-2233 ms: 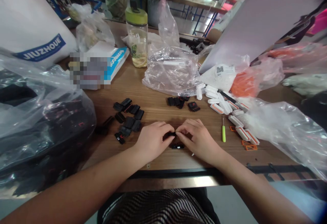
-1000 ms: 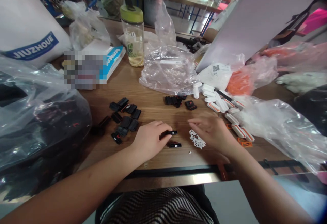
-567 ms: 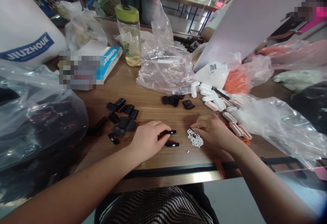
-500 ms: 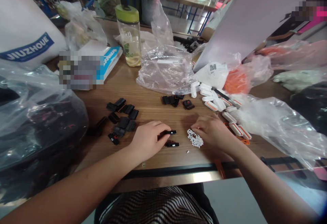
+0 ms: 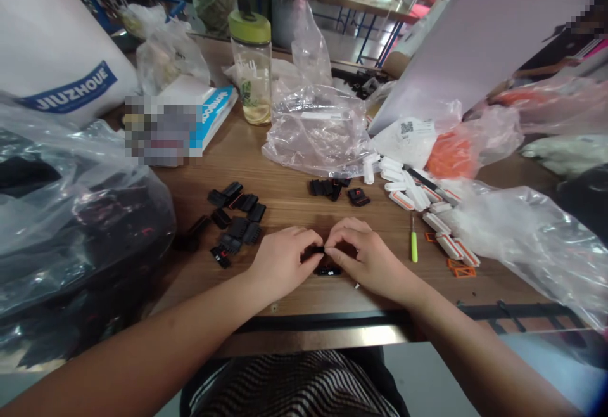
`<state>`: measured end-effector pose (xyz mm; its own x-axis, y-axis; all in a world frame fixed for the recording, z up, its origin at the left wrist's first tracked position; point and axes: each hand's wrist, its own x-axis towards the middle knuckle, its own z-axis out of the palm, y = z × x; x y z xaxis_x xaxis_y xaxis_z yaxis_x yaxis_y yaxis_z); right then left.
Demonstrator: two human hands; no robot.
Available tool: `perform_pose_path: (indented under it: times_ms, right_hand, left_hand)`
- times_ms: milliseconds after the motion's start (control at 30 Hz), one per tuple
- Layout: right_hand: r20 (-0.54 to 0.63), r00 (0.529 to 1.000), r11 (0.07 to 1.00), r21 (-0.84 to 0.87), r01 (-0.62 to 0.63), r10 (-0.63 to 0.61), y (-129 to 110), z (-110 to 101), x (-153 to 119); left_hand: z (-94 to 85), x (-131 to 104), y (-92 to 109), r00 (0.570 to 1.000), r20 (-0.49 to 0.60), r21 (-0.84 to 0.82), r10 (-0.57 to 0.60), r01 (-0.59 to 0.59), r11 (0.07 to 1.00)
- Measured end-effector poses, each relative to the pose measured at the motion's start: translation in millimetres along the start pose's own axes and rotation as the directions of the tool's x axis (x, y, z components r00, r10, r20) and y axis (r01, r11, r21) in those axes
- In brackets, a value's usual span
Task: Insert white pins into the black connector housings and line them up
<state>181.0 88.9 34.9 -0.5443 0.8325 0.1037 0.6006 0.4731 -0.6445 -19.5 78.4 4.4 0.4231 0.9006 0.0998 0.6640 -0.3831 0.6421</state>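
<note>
My left hand (image 5: 284,260) pinches a small black connector housing (image 5: 314,250) between thumb and fingers, above the table. My right hand (image 5: 368,257) meets it there, thumb and forefinger pressed together at the housing's right end. Whatever these right fingertips hold is hidden. Just below both hands lies a second black connector (image 5: 329,272) with white dots on its face. One tiny white piece (image 5: 357,286) lies near the right wrist. The pile of tiny white pieces is covered by my right hand.
Black connectors (image 5: 240,230) lie at left, more (image 5: 327,187) behind the hands. To the right are a green-handled screwdriver (image 5: 414,247), white-and-orange parts (image 5: 449,246) and orange frames (image 5: 462,269). Plastic bags (image 5: 318,132), a bottle (image 5: 251,68) and a notebook box (image 5: 213,116) stand behind.
My right hand has moved left from the white pile to the housing in my left hand. The screwdriver has come into sight. The whole view has shifted slightly.
</note>
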Motion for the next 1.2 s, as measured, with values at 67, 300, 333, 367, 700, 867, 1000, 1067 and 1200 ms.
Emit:
perform_pose_path:
  times_ms: [67, 300, 333, 367, 700, 867, 1000, 1067, 1200]
  right_hand:
    - [0.0, 1.0, 0.999, -0.043, 0.018, -0.018, 3, 3, 1]
    - [0.039, 0.992, 0.949, -0.287, 0.129, -0.123, -5, -1, -1]
    - [0.054, 0.989, 0.934, -0.325, 0.148, -0.138, -6, -2, -2]
    - [0.065, 0.986, 0.922, -0.351, 0.165, -0.152, -7, -2, -2]
    - [0.081, 0.979, 0.914, -0.35, 0.204, -0.187, -10, -3, -4]
    - [-0.082, 0.992, 0.943, -0.328, 0.063, -0.095, 32, -27, 6]
    - [-0.163, 0.982, 0.881, -0.445, -0.162, 0.099, 75, -47, 19]
    - [-0.115, 0.986, 0.861, -0.483, -0.16, 0.119, 83, -50, 24]
    - [-0.089, 0.992, 0.858, -0.499, -0.123, 0.09, 79, -47, 26]
  left_hand:
    - [0.5, 0, -1, 1.0, -0.001, -0.011, 0.004, -0.004, 1.0]
    - [2.1, -1, 0, 1.0, -0.006, -0.011, -0.011, 0.011, 1.0]
    - [2.3, -1, 0, 1.0, -0.011, -0.015, -0.015, 0.015, 1.0]
    - [2.6, -1, 0, 1.0, -0.015, -0.02, -0.019, 0.019, 1.0]
    - [3.7, -1, -2, 0.999, -0.035, -0.049, 0.002, -0.003, 0.999]
    - [4.1, -1, -3, 0.998, -0.038, -0.05, 0.041, -0.042, 0.998]
    - [4.5, -2, -3, 0.997, -0.044, -0.065, 0.067, -0.07, 0.995]
    - [3.5, -2, -2, 0.997, -0.043, -0.073, 0.072, -0.075, 0.995]
    - [-1.0, -3, -1, 0.996, -0.05, -0.115, 0.079, -0.085, 0.99]
